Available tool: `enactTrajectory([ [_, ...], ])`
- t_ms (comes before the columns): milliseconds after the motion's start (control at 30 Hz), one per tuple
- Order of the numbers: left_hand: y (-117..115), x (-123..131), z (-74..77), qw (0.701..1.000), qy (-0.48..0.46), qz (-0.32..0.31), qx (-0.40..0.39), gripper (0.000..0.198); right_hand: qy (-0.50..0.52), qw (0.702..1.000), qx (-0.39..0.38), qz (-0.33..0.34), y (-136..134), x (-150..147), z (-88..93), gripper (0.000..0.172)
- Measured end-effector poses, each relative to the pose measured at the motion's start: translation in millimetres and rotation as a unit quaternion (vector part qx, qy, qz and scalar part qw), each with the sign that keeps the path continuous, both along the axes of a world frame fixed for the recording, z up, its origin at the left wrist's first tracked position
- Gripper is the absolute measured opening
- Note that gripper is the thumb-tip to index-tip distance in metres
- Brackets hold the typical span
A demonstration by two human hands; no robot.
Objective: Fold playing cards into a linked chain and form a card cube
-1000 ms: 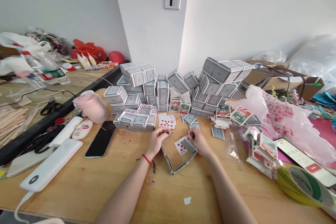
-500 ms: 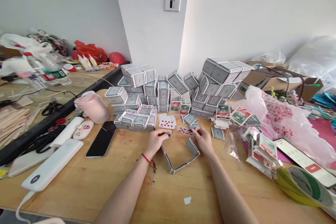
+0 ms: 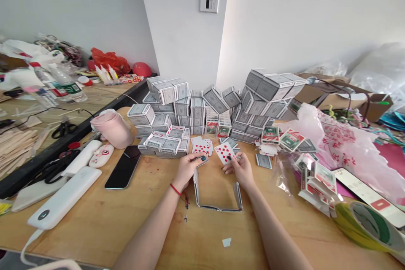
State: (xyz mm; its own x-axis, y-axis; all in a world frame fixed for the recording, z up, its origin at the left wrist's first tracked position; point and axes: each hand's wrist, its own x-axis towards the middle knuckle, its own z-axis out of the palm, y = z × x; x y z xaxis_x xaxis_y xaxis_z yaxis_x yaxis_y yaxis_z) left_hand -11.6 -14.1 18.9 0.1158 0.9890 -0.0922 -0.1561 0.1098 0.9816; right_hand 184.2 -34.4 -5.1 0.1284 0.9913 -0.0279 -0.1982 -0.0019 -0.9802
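My left hand (image 3: 187, 169) pinches one end of a folded strip of playing cards (image 3: 218, 208), which stands on edge as an open-sided frame. A red diamonds playing card (image 3: 224, 152) is held up, face toward me, between the thumb and fingers of my right hand (image 3: 238, 169). The strip's other end stands free close by my right wrist. Behind my hands lie face-up loose cards (image 3: 202, 145) and a few face-down cards (image 3: 228, 141). Hollow blocks made of folded grey-backed cards (image 3: 167, 141) are stacked at the back.
At left lie a black phone (image 3: 122, 168), a white power bank (image 3: 65, 197) and a pink roll (image 3: 112, 128). To the right are card boxes (image 3: 319, 179), a plastic bag (image 3: 335, 135), a lit phone (image 3: 370, 194) and yellow tape (image 3: 354, 223). A paper scrap (image 3: 227, 242) lies in front.
My right hand has lifted the diamonds card from lying flat to tilted upright. The strip has turned and spread into a squarer three-sided shape, its left end still in my left hand.
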Motion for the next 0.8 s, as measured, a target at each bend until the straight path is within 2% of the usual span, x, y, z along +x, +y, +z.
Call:
enactTrajectory([
  [133,-0.4,-0.5,0.9,1.0,0.017,0.009,0.008,0.025,-0.047,0.999,0.016,0.013,0.9,-2.0,-1.8,0.039],
  [333,-1.9,-0.5,4.7,1.0,0.02,-0.001,0.009,0.025,-0.112,0.992,0.031,-0.05,5.4,1.5,-13.1,0.035],
  [600,-1.7,-0.8,4.0,0.999,0.033,0.003,0.014,0.023,-0.159,0.986,0.052,-0.024,5.4,0.4,-16.7,0.031],
  [800,-1.4,-1.1,2.3,0.999,0.041,-0.01,0.017,0.021,-0.258,0.96,0.1,-0.045,3.6,5.0,-16.4,0.025],
])
